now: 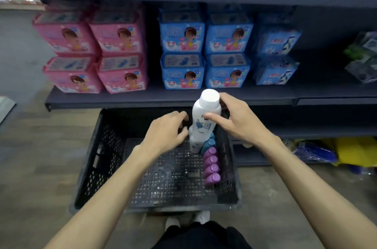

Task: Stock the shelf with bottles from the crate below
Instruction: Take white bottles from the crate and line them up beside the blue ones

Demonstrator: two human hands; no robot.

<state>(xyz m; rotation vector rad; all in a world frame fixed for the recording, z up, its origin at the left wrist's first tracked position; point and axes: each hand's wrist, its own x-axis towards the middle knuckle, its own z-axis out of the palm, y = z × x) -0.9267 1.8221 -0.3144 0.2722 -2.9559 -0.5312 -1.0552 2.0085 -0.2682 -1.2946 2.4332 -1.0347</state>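
A shop aisle: dark metal shelf of stacked retail packs, stock crate below.

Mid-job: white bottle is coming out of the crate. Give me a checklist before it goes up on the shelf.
1. Right hand grip on the white bottle: ok, fingers and thumb wrap its upper body.
2. Bottle upright, cap on: ok.
3. Left hand free: ok, it hangs over the crate holding nothing.
4. Bare shelf space: ok, open stretch right of the blue packs.
5. Bottle clear of the shelf edge above: cannot tell.
6. Stock left: ok, purple bottles remain in the crate.
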